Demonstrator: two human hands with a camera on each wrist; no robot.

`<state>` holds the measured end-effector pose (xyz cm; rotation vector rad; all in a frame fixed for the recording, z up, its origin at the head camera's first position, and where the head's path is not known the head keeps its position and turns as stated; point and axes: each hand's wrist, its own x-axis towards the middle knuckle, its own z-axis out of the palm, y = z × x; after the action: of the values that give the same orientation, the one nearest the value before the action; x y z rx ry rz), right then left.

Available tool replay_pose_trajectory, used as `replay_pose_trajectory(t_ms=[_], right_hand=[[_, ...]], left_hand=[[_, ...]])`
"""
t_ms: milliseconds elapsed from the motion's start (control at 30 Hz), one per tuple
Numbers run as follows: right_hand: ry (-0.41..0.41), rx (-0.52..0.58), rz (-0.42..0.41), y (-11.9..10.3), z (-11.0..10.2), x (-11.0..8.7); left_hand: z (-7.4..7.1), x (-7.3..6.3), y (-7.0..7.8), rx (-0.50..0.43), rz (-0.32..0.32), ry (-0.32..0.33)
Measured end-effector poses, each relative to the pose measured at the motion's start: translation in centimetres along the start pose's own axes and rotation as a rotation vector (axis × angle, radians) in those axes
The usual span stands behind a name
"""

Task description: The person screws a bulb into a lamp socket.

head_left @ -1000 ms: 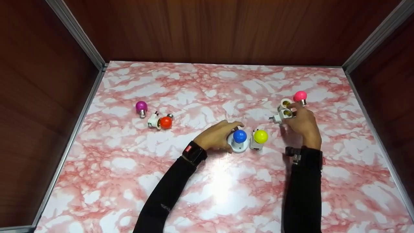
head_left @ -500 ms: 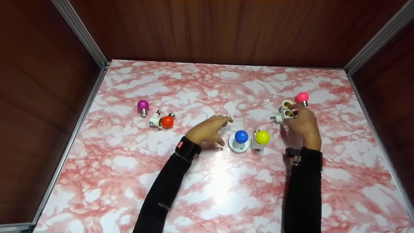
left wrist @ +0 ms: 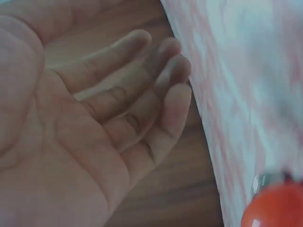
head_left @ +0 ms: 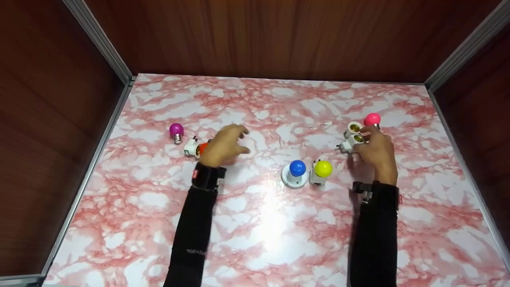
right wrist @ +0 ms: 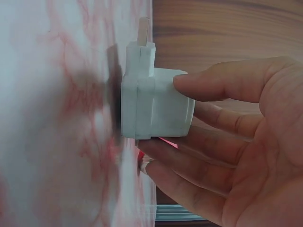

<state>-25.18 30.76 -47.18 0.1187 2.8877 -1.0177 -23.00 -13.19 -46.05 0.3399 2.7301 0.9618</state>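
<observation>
My right hand pinches a white plug-in bulb socket, thumb on one side and fingers on the other. The socket's prongs point left in the head view, and its brass-lined opening faces up. Right behind it stands a second white socket, with a pink bulb just beyond my fingers. My left hand is in the air with fingers loosely bent and nothing in its palm. It partly covers a red bulb in the head view; beside that bulb lies another white plug-in socket.
A blue bulb stands in a round white base mid-table. Next to it a yellow bulb sits in a white plug-in socket. A purple bulb lies at the left. Brown wooden panels enclose the marbled table.
My left hand has left the blue bulb's base and moved left to over the red bulb. My right hand stays at the socket, which has tilted slightly.
</observation>
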Motion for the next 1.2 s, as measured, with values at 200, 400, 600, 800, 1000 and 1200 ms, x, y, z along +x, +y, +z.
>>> replay_pose_trajectory(t_ms=[200,400,600,800,1000,1200], right_hand=[[0.013,0.054,0.003,-0.6,-0.3,-0.2],[0.119,0.181,-0.061,-1.2,0.0,-0.3],[0.214,0.335,-0.105,-1.8,0.1,-0.6],[0.215,0.387,-0.127,-1.9,0.1,-0.5],[0.252,0.402,-0.143,-2.1,0.3,-0.5],[0.281,0.514,-0.13,-2.2,0.5,-0.5]], left_hand=[[-2.1,-1.2,-1.9,0.03,-0.131,0.078],[-3.1,-1.9,-2.9,0.069,-0.228,0.095],[-3.0,-2.1,-3.0,0.162,-0.311,0.06],[-2.6,-2.1,-3.3,0.242,-0.374,0.063],[-2.1,-1.8,-3.6,0.288,-0.349,0.122],[-1.9,-1.3,-3.2,0.223,-0.266,0.185]])
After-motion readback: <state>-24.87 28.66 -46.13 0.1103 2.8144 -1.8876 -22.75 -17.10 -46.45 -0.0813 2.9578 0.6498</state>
